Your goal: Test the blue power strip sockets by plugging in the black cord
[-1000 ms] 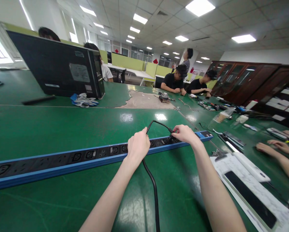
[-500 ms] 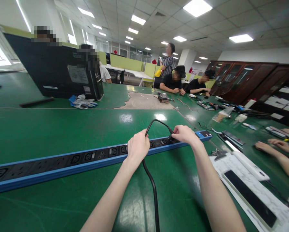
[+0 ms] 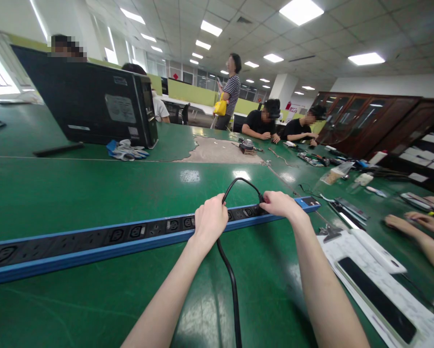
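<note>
A long blue and black power strip [image 3: 155, 229] with a row of sockets lies across the green table. My left hand [image 3: 211, 220] is closed around a black power cable [image 3: 233, 290], just above the strip's middle. Between my hands the cable arches up, and its other part runs down toward the near edge of view. Near the strip's right end, the fingers of my right hand [image 3: 280, 204] pinch the cable's black plug [image 3: 262, 199] at a socket. My fingers partly cover it, so how deep it sits is hidden.
A clipboard with paper [image 3: 333, 246] and a phone [image 3: 376, 295] lie at right, beside another person's hands [image 3: 401, 223]. A black computer case [image 3: 104, 106] and gloves [image 3: 127, 151] are at the far left. Several people are across the table; electronic parts litter the right side.
Both hands keep their hold on the cable and plug, with barely any movement. The view has shifted slightly, and the standing person in stripes has moved left.
</note>
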Demonstrator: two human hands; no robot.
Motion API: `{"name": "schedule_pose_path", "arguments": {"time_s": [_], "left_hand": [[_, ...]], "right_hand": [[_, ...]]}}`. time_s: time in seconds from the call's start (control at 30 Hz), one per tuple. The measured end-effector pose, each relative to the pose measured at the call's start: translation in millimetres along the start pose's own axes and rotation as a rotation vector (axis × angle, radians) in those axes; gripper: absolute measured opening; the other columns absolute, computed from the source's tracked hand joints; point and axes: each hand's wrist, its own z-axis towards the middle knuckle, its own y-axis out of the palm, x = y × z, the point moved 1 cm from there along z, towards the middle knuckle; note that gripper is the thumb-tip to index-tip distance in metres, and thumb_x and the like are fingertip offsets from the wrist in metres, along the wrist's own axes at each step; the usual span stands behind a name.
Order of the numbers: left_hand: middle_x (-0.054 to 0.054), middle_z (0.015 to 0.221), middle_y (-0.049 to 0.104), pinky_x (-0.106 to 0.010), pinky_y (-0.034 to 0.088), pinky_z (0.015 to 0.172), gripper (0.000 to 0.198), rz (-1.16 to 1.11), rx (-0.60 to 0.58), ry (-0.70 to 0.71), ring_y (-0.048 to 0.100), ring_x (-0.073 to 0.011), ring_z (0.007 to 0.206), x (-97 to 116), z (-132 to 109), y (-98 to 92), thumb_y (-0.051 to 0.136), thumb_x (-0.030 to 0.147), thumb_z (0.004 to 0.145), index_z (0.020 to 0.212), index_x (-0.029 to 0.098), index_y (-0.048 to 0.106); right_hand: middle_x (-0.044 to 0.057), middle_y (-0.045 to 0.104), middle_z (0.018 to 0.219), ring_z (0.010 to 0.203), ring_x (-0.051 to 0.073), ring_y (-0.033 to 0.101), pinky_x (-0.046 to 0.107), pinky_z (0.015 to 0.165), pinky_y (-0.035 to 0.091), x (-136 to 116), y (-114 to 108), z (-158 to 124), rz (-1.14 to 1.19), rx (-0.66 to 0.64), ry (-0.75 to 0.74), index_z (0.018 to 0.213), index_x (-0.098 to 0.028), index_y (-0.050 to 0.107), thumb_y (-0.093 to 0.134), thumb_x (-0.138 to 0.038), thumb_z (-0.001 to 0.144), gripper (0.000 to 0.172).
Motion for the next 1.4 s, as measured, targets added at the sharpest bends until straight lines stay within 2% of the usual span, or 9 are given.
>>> {"name": "schedule_pose_path", "arguments": {"time_s": [0.2, 0.4, 0.5, 0.73, 0.87, 1.03, 1.17, 1.3, 1.4], "left_hand": [[-0.008, 0.104, 0.075, -0.034, 0.051, 0.079, 0.026, 0.002, -0.008, -0.01, 0.071, -0.026, 0.093, 0, -1, -1.1, 0.045, 0.024, 0.095, 0.115, 0.027, 0.062], [-0.009, 0.105, 0.074, -0.035, 0.051, 0.08, 0.026, 0.017, -0.022, -0.028, 0.071, -0.0264, 0.094, -1, 0, 0.4, 0.044, 0.024, 0.096, 0.114, 0.025, 0.062], [-0.01, 0.107, 0.073, -0.035, 0.051, 0.082, 0.025, 0.036, -0.042, -0.036, 0.07, -0.0263, 0.095, -2, 0, 2.9, 0.044, 0.025, 0.096, 0.115, 0.024, 0.061], [-0.01, 0.1, 0.073, -0.034, 0.051, 0.079, 0.022, 0.057, -0.043, 0.044, 0.07, -0.0261, 0.094, -8, 0, 14.3, 0.043, 0.031, 0.098, 0.11, 0.023, 0.059], [-0.012, 0.104, 0.071, -0.034, 0.05, 0.085, 0.022, 0.072, -0.048, 0.039, 0.068, -0.0255, 0.1, -9, 0, 17.4, 0.044, 0.03, 0.098, 0.111, 0.021, 0.059], [-0.012, 0.107, 0.071, -0.035, 0.049, 0.09, 0.022, 0.078, -0.056, 0.062, 0.066, -0.0258, 0.105, -8, 1, 17.5, 0.046, 0.028, 0.096, 0.113, 0.02, 0.058], [-0.012, 0.104, 0.072, -0.036, 0.048, 0.088, 0.022, 0.078, -0.056, 0.065, 0.068, -0.0265, 0.102, -8, 1, 20.1, 0.044, 0.03, 0.098, 0.113, 0.02, 0.057], [-0.013, 0.101, 0.072, -0.035, 0.049, 0.085, 0.022, 0.107, -0.064, 0.028, 0.069, -0.0265, 0.097, -12, 2, 21.3, 0.044, 0.03, 0.097, 0.11, 0.019, 0.057], [-0.012, 0.1, 0.072, -0.035, 0.05, 0.082, 0.02, 0.119, -0.067, 0.045, 0.069, -0.0266, 0.097, -13, 2, 19.7, 0.045, 0.029, 0.096, 0.109, 0.019, 0.058]], "right_hand": [[0.011, 0.073, 0.091, 0.091, 0.028, 0.069, 0.032, 0.076, 0.047, 0, 2, 2, 0.033, 0.031, 0.015, 0.092, -0.021, 0.069, 0.059, -0.045, 0.086, 0.027], [0.014, 0.072, 0.098, 0.09, 0.03, 0.068, 0.034, 0.072, 0.047, -18, 1, -5, -0.049, 0.129, 0.035, 0.1, -0.021, 0.067, 0.058, -0.038, 0.086, 0.025], [0.014, 0.072, 0.098, 0.09, 0.028, 0.068, 0.032, 0.071, 0.046, -21, 1, -4, -0.045, 0.126, 0.014, 0.101, -0.02, 0.067, 0.055, -0.034, 0.087, 0.022], [0.012, 0.073, 0.095, 0.088, 0.026, 0.068, 0.03, 0.072, 0.044, -9, 3, 4, 0.008, 0.04, -0.049, 0.098, -0.02, 0.068, 0.054, -0.038, 0.09, 0.024], [0.013, 0.073, 0.095, 0.09, 0.027, 0.068, 0.03, 0.073, 0.044, -11, 6, 4, -0.012, 0.082, -0.039, 0.101, -0.019, 0.069, 0.055, -0.037, 0.091, 0.025], [0.007, 0.073, 0.097, 0.089, 0.022, 0.068, 0.027, 0.072, 0.044, 0, 5, 5, 0.059, 0.079, -0.073, 0.103, -0.024, 0.067, 0.054, -0.044, 0.093, 0.026], [0.008, 0.073, 0.099, 0.09, 0.025, 0.068, 0.03, 0.072, 0.046, -2, 3, 2, 0.035, 0.074, -0.033, 0.106, -0.025, 0.067, 0.054, -0.047, 0.092, 0.029], [0.012, 0.072, 0.101, 0.094, 0.027, 0.068, 0.033, 0.076, 0.046, -13, 3, -1, -0.034, 0.121, -0.005, 0.104, -0.022, 0.068, 0.055, -0.041, 0.092, 0.026], [0.012, 0.073, 0.101, 0.095, 0.027, 0.068, 0.031, 0.077, 0.046, -9, 3, 1, 0.0, 0.103, -0.026, 0.104, -0.022, 0.069, 0.058, -0.041, 0.091, 0.025]]}}
